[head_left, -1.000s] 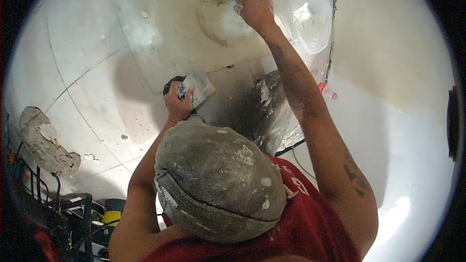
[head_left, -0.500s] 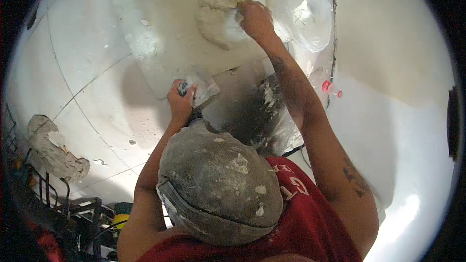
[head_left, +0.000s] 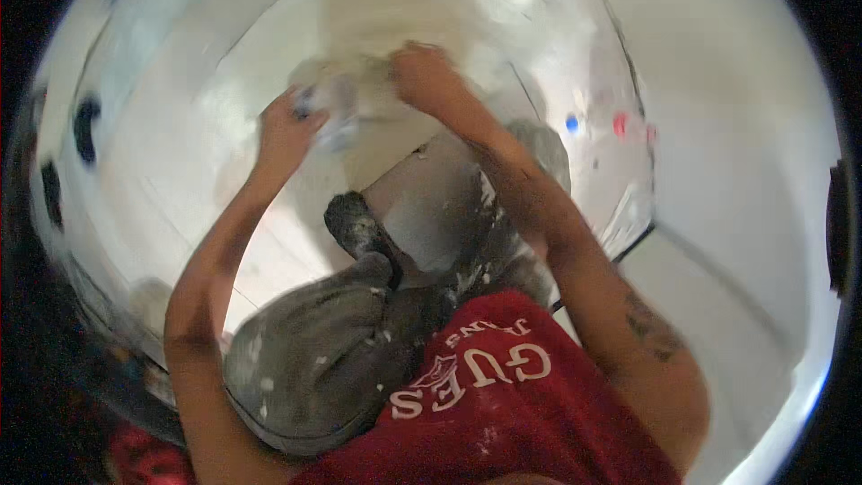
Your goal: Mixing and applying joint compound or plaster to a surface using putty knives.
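My left hand [head_left: 289,130] is wrapped round the dark grip of a flat, pale, trowel-like tool [head_left: 337,112]; motion blur smears its outline. To its right, my right hand [head_left: 426,79] is closed, knuckles up, over a pale board [head_left: 386,139]. Whatever it holds is hidden and blurred. Between and just beyond both hands lies a beige heap of wet plaster-like paste [head_left: 355,67], low and smeared across the board.
My bent leg in dusty grey trousers [head_left: 314,341] and a dark shoe [head_left: 355,220] are close below the board. To the right on the floor lie a blue cap [head_left: 572,123] and a small red-capped bottle [head_left: 621,125], near a wall [head_left: 736,171].
The view has shifted and blurred. My right hand has come back left, nearer my left hand, and the left hand's tool has moved up beside the paste. My knee has swung left.
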`<state>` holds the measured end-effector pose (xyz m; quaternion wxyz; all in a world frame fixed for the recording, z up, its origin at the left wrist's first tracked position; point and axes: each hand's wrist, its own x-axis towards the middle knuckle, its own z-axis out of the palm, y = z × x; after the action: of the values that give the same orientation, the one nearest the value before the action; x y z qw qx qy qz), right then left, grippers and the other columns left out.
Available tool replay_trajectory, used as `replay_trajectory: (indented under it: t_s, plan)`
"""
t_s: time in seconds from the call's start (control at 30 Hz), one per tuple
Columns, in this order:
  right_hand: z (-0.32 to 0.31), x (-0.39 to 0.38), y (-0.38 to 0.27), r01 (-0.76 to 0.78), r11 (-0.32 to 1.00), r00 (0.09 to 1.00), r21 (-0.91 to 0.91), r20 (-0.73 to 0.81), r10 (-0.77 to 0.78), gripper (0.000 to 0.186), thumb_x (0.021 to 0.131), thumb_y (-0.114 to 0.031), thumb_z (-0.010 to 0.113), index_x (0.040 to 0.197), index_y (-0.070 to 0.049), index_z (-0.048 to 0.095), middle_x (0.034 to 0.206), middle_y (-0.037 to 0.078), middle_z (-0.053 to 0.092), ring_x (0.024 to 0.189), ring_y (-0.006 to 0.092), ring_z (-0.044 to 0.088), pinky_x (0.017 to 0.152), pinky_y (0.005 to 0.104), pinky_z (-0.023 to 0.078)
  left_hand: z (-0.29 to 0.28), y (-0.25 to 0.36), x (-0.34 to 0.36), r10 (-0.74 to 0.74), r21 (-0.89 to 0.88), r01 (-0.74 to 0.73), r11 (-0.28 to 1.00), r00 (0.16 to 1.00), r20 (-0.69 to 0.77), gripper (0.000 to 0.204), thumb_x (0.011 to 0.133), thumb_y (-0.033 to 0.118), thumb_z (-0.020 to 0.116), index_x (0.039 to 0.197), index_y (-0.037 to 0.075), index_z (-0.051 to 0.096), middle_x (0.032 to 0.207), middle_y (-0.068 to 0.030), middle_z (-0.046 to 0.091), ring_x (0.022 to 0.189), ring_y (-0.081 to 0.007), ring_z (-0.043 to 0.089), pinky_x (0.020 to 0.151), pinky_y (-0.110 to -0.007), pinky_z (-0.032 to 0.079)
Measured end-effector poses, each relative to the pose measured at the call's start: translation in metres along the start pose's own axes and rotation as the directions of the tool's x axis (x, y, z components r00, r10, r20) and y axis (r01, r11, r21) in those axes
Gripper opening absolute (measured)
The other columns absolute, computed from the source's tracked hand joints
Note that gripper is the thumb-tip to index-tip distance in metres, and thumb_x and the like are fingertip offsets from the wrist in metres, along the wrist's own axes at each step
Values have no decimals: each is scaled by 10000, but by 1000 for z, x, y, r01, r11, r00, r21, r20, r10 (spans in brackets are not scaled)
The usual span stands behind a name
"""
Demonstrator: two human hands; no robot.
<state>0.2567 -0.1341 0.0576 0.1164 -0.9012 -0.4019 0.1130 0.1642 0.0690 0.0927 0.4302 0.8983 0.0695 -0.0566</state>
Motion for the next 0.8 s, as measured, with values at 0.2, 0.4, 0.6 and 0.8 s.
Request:
replay_trajectory:
  t_s: [0.2,0.4,0.6,0.8]
  plan:
    - [-1,49,-20,50,979,997,195,-71,-36,108,629,-96,546,669,-17,608,684,171,594,671,316,593,583,423,486,-22,-4,-15,-363,-168,416,893,890,276,172,740,28,578,903,-12,543,809,-84,585,661,-127,528,578,-251,431]
    - [-13,52,7,136,972,990,192,11,-140,213,653,-201,570,733,-8,609,742,194,593,691,335,580,635,417,462,35,4,-12,-394,-451,407,794,910,127,325,682,120,664,968,34,539,769,-19,553,636,-99,486,561,-220,412]
    - [-5,-17,21,-248,925,969,288,68,239,312,757,-304,558,844,-4,569,784,201,581,756,368,561,688,411,443,9,29,0,-363,-434,289,854,927,-97,49,724,-17,564,755,4,532,607,4,521,505,-43,438,450,-191,352]
    - [2,-9,-6,-285,812,945,509,8,326,304,773,-283,541,874,3,558,753,208,577,734,379,550,667,414,434,-10,45,10,-240,-16,239,971,971,-21,204,756,126,585,902,-11,545,669,-67,602,547,-97,524,475,-236,419]
